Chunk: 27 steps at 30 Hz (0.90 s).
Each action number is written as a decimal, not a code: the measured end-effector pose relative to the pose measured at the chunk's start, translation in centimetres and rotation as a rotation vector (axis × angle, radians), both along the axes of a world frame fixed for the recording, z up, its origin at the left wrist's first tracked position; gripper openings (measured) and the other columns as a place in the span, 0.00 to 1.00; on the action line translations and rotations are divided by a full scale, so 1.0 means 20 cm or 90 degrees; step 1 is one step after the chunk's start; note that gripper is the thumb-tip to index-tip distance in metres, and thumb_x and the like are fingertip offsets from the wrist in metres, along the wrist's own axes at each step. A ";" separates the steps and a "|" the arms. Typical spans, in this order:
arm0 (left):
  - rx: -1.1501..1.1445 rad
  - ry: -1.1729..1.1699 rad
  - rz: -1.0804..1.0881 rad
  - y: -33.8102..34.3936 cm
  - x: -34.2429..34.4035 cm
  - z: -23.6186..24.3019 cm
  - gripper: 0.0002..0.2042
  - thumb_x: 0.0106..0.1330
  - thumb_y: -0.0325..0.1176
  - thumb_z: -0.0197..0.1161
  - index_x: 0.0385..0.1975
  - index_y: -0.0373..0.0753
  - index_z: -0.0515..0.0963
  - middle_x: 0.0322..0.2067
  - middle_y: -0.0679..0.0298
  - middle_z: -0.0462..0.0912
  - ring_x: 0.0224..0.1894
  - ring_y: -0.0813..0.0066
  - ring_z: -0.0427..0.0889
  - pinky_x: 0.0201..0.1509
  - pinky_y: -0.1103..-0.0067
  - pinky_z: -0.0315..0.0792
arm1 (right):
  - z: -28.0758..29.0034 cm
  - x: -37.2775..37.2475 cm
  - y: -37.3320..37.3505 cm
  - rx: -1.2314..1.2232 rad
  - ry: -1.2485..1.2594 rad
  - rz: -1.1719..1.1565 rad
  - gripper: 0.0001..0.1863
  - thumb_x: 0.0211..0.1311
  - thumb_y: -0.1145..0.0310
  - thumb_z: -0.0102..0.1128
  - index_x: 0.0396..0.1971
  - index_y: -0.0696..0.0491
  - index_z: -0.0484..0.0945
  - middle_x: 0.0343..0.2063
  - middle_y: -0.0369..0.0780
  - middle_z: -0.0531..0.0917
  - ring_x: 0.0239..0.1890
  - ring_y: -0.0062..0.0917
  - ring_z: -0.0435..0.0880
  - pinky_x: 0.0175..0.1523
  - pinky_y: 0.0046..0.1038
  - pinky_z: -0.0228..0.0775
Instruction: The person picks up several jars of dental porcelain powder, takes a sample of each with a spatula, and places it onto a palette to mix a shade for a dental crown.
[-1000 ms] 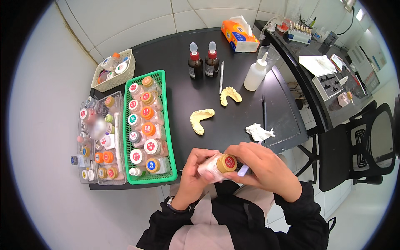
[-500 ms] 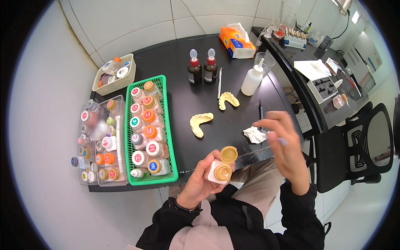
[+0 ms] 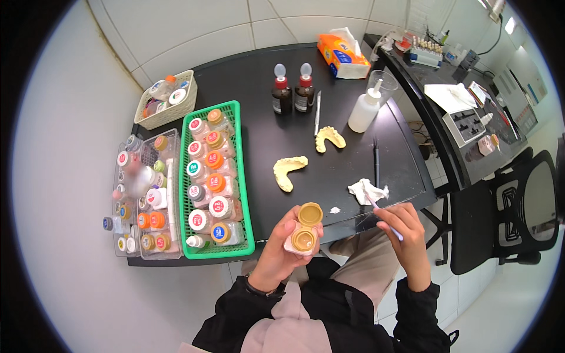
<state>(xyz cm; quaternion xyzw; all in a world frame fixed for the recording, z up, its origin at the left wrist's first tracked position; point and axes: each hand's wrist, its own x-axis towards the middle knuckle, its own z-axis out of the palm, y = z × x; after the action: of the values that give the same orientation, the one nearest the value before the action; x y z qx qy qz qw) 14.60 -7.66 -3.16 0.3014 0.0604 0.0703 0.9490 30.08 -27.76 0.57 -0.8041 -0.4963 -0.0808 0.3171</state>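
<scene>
My left hand (image 3: 275, 246) is closed around a small squarish jar (image 3: 298, 242) of pale pink material, held in front of my lap at the table edge. Its gold flip lid (image 3: 311, 214) stands open, showing the gold-rimmed mouth. Between the fingers of my right hand (image 3: 407, 229) is a slim lilac-handled tool (image 3: 373, 203); its tip meets a crumpled white tissue (image 3: 360, 189) on the table, and the kind of tip cannot be made out. Left of the tissue lies a small patch of white powder (image 3: 335, 210). Two cream dental arch models, one nearer (image 3: 286, 169) and one farther (image 3: 329, 137), rest on the tabletop.
A green basket (image 3: 252, 238) of capped jars stands left, beside clear trays (image 3: 176, 250) and a cream basket (image 3: 189, 106). Brown dropper bottles (image 3: 281, 97), a white squeeze bottle (image 3: 363, 113), a tissue pack (image 3: 347, 65) and a black slim tool (image 3: 376, 162) occupy the table. A chair (image 3: 479, 229) stands right.
My right hand has come down, bringing the lilac tool's tip to the tissue. The jar has shifted slightly left in my left hand. A white powder patch now shows on the table.
</scene>
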 end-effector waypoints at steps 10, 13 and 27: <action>-0.030 0.003 0.007 -0.04 -0.02 0.04 0.20 0.73 0.54 0.47 0.41 0.41 0.64 0.38 0.61 0.75 0.23 0.81 0.74 0.15 0.88 0.60 | 0.08 -0.09 0.01 0.239 0.248 -0.055 0.11 0.67 0.71 0.56 0.45 0.58 0.80 0.37 0.42 0.83 0.36 0.27 0.81 0.45 0.26 0.72; -0.029 0.034 0.012 -0.08 -0.02 0.09 0.22 0.75 0.55 0.40 0.45 0.39 0.65 0.39 0.60 0.74 0.24 0.80 0.74 0.13 0.89 0.61 | 0.15 -0.18 0.09 0.269 0.389 0.018 0.16 0.74 0.64 0.47 0.48 0.62 0.76 0.45 0.48 0.83 0.45 0.29 0.83 0.53 0.27 0.71; -0.048 0.109 0.019 -0.17 -0.01 0.08 0.19 0.76 0.51 0.43 0.45 0.40 0.68 0.31 0.63 0.77 0.25 0.82 0.76 0.16 0.85 0.71 | 0.12 -0.31 0.25 0.326 0.436 0.020 0.11 0.68 0.76 0.53 0.46 0.61 0.80 0.43 0.46 0.85 0.45 0.28 0.85 0.53 0.30 0.77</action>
<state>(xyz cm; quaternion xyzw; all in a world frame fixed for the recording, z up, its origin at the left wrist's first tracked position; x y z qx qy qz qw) 14.46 -11.04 -1.57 0.2696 0.1485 0.0564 0.9498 23.88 -22.74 2.99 -0.6723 -0.3382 0.0755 0.6541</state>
